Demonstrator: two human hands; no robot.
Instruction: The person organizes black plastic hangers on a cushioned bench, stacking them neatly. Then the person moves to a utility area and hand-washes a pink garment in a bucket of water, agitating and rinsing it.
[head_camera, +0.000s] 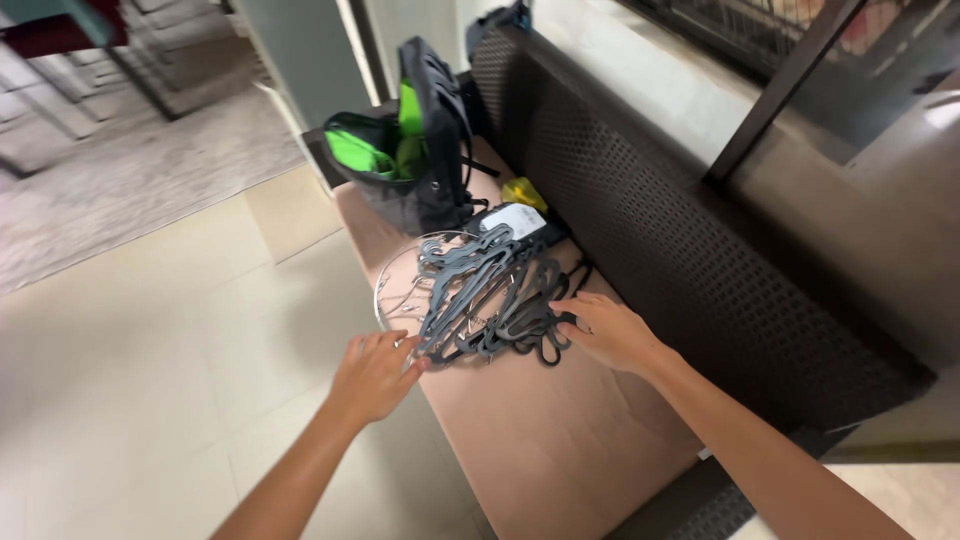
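On bench (560, 450): two hands (375, 375) touching hanger pile (490, 295).

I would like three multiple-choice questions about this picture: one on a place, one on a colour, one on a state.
1. Where does the pile of hangers lie?
A. on the bench seat
B. on the floor
C. inside the backpack

2. What colour is the backpack lining?
A. red
B. bright green
C. white

3. How is the backpack?
A. zipped shut
C. lying flat
B. open

Answers: 1 A, the hangers rest on the seat between left hand and right hand. 2 B, green shows inside. 3 B, its top gapes.
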